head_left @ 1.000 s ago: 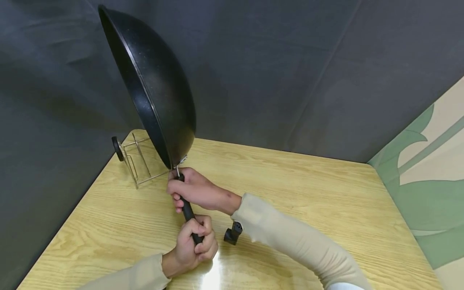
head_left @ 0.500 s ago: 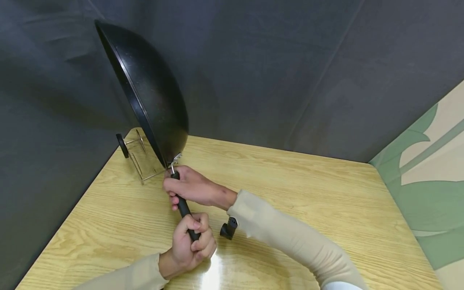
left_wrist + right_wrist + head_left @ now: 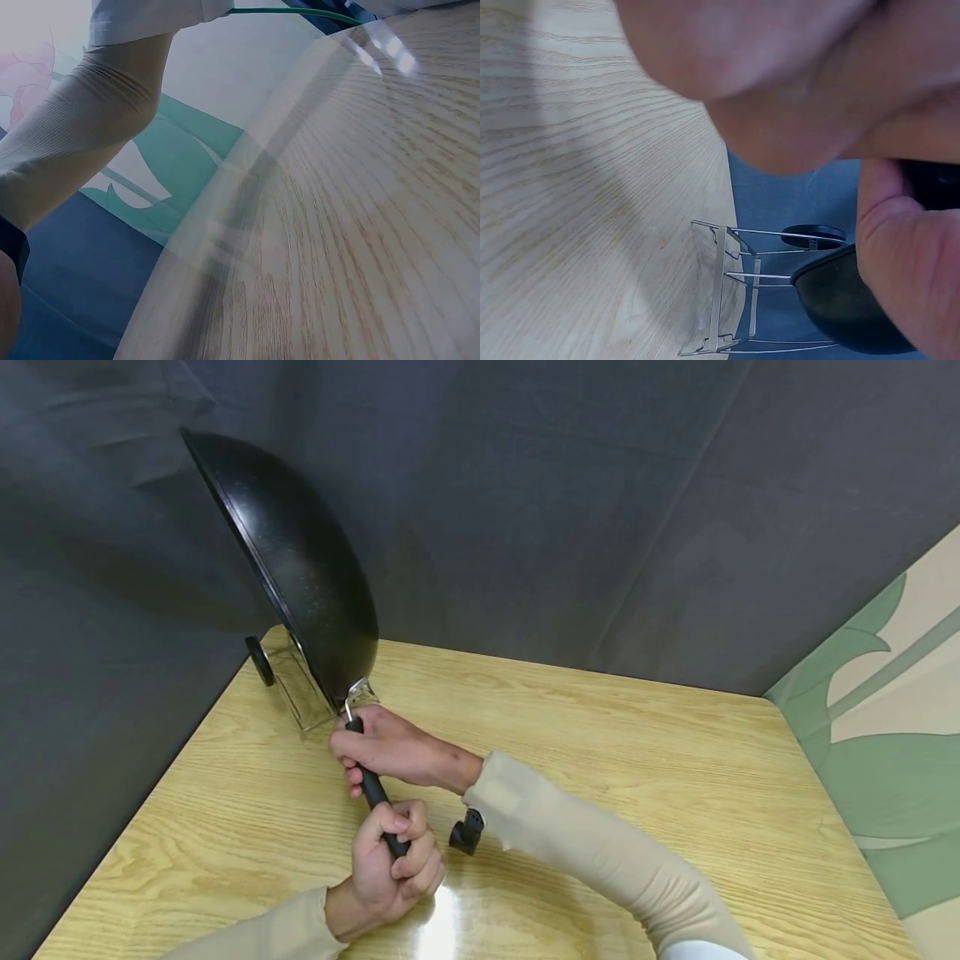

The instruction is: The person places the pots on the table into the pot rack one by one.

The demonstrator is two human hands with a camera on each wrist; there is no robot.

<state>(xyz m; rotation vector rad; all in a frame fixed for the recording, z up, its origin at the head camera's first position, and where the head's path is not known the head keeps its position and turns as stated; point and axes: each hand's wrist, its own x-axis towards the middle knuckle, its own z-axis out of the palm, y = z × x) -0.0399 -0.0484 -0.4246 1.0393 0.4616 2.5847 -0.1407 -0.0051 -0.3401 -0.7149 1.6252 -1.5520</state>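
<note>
A black wok (image 3: 307,560) is held up on edge at the table's back left corner, its mouth turned left and its rounded underside facing right. My right hand (image 3: 386,747) grips the black handle (image 3: 372,789) close to the wok. Lower down, my left hand (image 3: 393,868) curls round the handle's end. Behind the wok's lower rim stands a metal wire rack (image 3: 300,693) with a black disc (image 3: 259,660) at its far end. In the right wrist view the rack (image 3: 721,289) shows beside the wok (image 3: 844,307); I cannot tell whether they touch. The wok's inside is hidden.
The wood-grain table (image 3: 600,760) ends at a dark cloth wall (image 3: 525,510) behind and to the left. A small black device (image 3: 467,832) is fixed under the right sleeve's cuff. A green and beige patterned surface (image 3: 892,735) lies beyond the right edge.
The wok has come down and slightly left over the rack, its mouth turning further out of sight. Both hands have shifted a little left, keeping their grip on the handle.
</note>
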